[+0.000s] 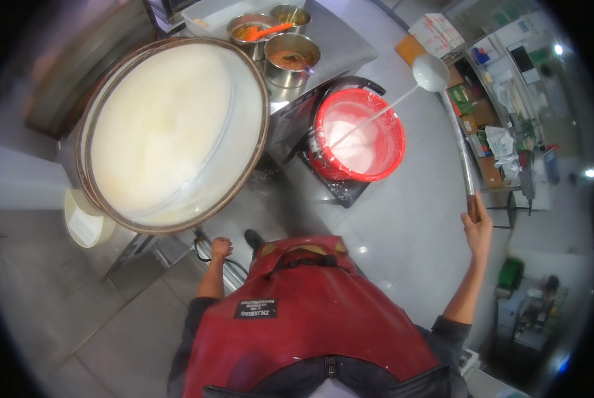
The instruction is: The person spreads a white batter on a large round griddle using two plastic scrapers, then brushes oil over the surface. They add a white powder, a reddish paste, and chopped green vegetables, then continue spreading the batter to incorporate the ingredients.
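Observation:
My right hand (477, 230) grips the wooden end of a long-handled metal ladle (430, 73), held out to the right. A thin white stream links the ladle's bowl and a red plastic bucket (400, 134), which holds white liquid (352, 144). My left hand (221, 247) is closed in a loose fist near my waist, with nothing seen in it. In front of that hand stands a large round vessel (264, 124) with a brown rim, holding a broad, pale creamy mass (162, 124).
Steel pots (284, 82) of orange-brown food and an orange utensil (272, 31) stand on a metal counter (347, 45). The bucket rests on a black stand (347, 191). A cream container (90, 224) sits at the left. Loaded shelves (501, 109) line the right side.

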